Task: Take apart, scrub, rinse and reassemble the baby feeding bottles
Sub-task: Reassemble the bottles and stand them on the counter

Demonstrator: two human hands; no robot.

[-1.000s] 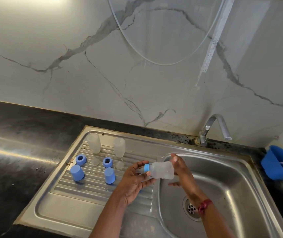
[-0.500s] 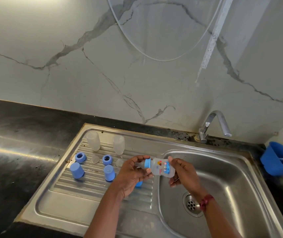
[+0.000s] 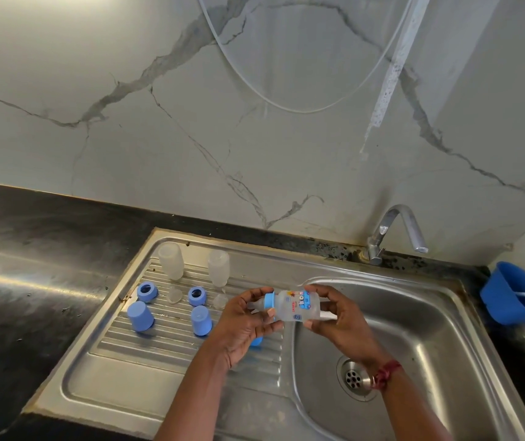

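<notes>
A small clear baby bottle (image 3: 297,306) with a printed picture lies sideways between my hands, above the sink's edge. My left hand (image 3: 244,319) grips its blue collar (image 3: 269,301) and teat end. My right hand (image 3: 337,316) grips the bottle's base. On the ribbed drainboard (image 3: 146,345) stand two clear bottle bodies (image 3: 171,261) (image 3: 219,268) upside down, two blue collars (image 3: 147,291) (image 3: 197,296), two blue caps (image 3: 140,316) (image 3: 201,320) and two clear teats (image 3: 174,295) (image 3: 220,301). Another blue piece (image 3: 256,342) peeks out under my left hand.
The steel sink basin (image 3: 420,332) with its drain (image 3: 354,378) lies under my right wrist. A chrome tap (image 3: 395,230) stands behind it, no water running. A blue tub (image 3: 509,294) sits at the far right. Black counter (image 3: 32,281) extends to the left.
The bottle has been turned in my hands, so its printed side now faces up. Both hands have stayed over the sink's edge.
</notes>
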